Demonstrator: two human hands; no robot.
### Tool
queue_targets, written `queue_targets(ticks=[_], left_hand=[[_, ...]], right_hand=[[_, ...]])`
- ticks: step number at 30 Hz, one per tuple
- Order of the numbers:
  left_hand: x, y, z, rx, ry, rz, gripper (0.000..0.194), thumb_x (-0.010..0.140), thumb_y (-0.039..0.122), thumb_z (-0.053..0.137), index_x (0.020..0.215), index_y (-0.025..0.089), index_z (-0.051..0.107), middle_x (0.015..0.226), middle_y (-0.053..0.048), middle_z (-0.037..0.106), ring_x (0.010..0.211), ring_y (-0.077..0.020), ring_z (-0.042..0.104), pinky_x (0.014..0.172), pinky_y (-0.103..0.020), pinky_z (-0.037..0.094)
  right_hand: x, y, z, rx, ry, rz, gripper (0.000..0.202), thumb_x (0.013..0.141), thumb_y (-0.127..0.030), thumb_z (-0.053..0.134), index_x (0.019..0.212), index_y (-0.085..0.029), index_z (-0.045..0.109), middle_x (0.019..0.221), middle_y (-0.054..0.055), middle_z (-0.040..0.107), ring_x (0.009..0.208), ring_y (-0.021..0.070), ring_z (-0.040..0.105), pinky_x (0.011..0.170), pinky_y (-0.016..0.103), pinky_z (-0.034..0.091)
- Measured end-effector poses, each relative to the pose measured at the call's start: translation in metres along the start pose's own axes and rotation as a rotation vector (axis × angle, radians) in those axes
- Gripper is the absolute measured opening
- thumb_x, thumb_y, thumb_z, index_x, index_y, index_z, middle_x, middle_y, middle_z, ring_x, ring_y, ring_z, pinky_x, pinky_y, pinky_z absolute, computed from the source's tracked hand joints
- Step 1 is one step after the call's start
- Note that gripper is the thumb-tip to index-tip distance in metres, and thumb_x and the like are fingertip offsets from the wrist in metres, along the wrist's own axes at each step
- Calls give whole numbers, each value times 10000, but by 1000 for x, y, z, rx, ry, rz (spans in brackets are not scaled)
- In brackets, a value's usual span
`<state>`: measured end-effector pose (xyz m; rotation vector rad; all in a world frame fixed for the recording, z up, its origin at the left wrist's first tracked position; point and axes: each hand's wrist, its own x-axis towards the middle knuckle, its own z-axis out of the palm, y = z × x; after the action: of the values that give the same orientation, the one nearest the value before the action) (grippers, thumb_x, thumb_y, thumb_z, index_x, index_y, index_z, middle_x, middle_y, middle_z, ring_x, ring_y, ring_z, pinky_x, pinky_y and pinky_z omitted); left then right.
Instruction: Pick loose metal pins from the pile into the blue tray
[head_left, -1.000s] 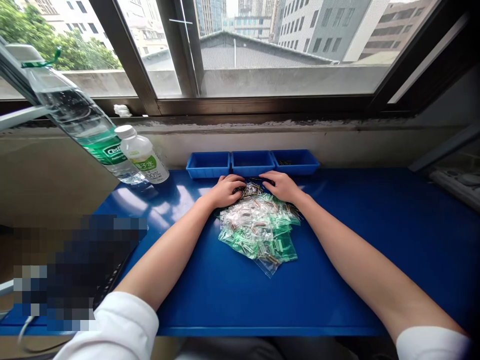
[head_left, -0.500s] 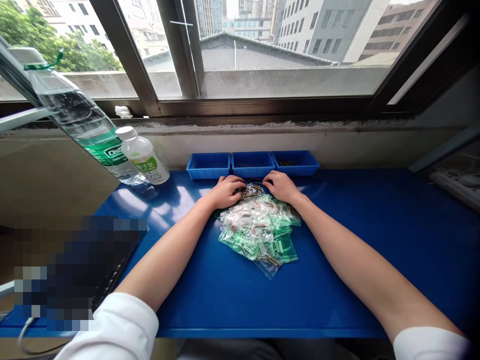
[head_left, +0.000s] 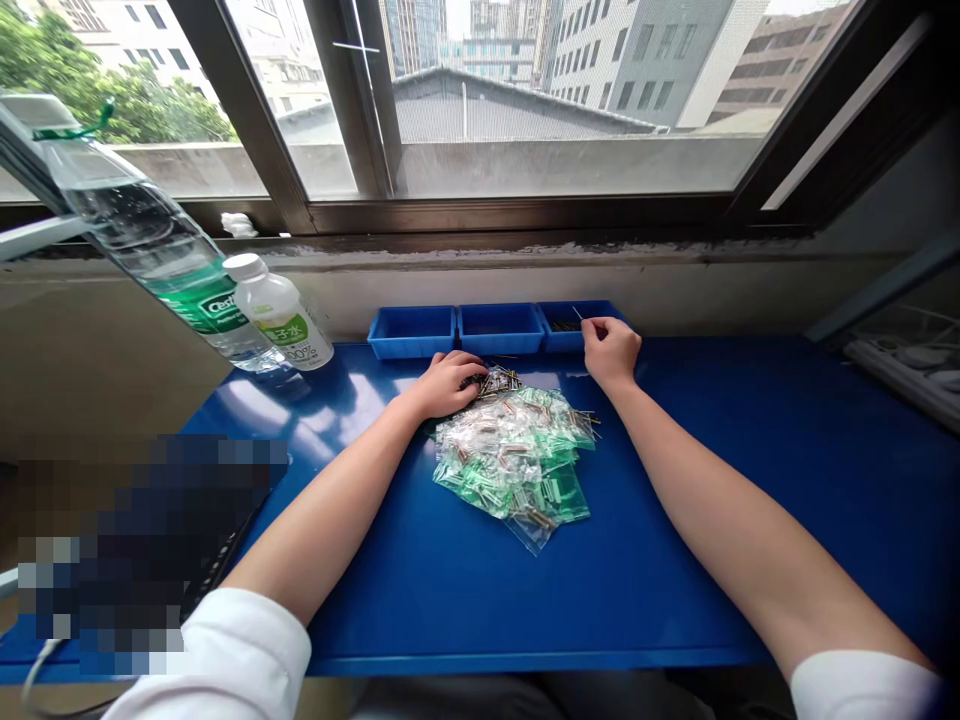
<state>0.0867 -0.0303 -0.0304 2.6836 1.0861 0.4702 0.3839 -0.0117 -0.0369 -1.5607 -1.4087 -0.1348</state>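
Note:
My right hand [head_left: 612,352] is at the right-hand blue bin [head_left: 576,340], thumb and fingers pinched on a thin metal pin [head_left: 577,313] that points up and left. Similar dark and brassy pins lie inside that bin. My left hand [head_left: 452,384] rests with fingers apart and bent at the left side of a loose heap of pins [head_left: 500,381]; its fingertips are partly hidden by the heap. Just in front of the heap, clear and green plastic bags [head_left: 510,450] with small metal pieces inside lie piled up. Several loose pins stick out at the pile's right side.
Two more blue bins, the left [head_left: 414,347] and the middle [head_left: 499,341], stand in the row along the wall. A large water bottle [head_left: 161,255] and a small white bottle [head_left: 281,315] are at the back left. A blurred dark object [head_left: 161,540] lies left on the blue table [head_left: 465,600].
My right hand has left the pin heap, moving right and away from me to the right-hand bin with a pin in its pinch. My left hand has stayed at the heap.

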Motion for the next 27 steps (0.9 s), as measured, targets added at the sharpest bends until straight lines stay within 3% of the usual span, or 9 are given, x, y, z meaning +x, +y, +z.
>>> queue_targets(ticks=[4, 7, 12, 15, 23, 27], left_hand=[[0, 0, 0, 1, 0, -1, 362, 842, 273, 427, 1141, 231, 627, 1271, -77, 578, 1196, -260, 484, 991, -450, 327], [0, 0, 0, -3, -1, -2, 366, 840, 272, 429, 1143, 230, 630, 1269, -77, 577, 1194, -265, 483, 997, -456, 328], [1, 1, 0, -2, 0, -16, 361, 838, 275, 439, 1140, 235, 633, 1271, -75, 576, 1193, -266, 483, 1004, -447, 332], [0, 2, 0, -4, -1, -20, 358, 837, 275, 441, 1137, 232, 633, 1271, -79, 577, 1194, -270, 481, 1004, -446, 335], [0, 2, -1, -11, -2, -14, 358, 831, 262, 439, 1133, 229, 627, 1266, -75, 582, 1193, -265, 484, 992, -445, 341], [1, 2, -1, -12, -4, -17, 362, 829, 264, 436, 1132, 232, 631, 1258, -76, 587, 1193, -265, 481, 998, -441, 337]], right_hand=[[-4, -4, 0, 23, -14, -4, 264, 819, -366, 544, 786, -165, 712, 694, 80, 678, 680, 228, 626, 714, 362, 499], [-12, -19, 0, 120, -84, -90, 259, 825, -359, 544, 823, -166, 717, 751, 80, 699, 674, 205, 632, 688, 331, 508], [-27, -43, 4, 241, -569, -299, 283, 806, -328, 565, 1003, -175, 698, 924, 66, 715, 603, 154, 598, 588, 291, 497], [-31, -49, 10, 206, -754, -350, 392, 815, -318, 556, 1174, -181, 635, 1066, 69, 694, 666, 156, 617, 637, 291, 507], [-31, -48, 22, 73, -793, -338, 408, 854, -364, 536, 1216, -191, 609, 1206, 88, 643, 1039, 253, 624, 883, 362, 501], [-31, -49, 24, 87, -749, -328, 339, 876, -356, 514, 1140, -189, 645, 1171, 89, 658, 1061, 254, 619, 913, 374, 492]])
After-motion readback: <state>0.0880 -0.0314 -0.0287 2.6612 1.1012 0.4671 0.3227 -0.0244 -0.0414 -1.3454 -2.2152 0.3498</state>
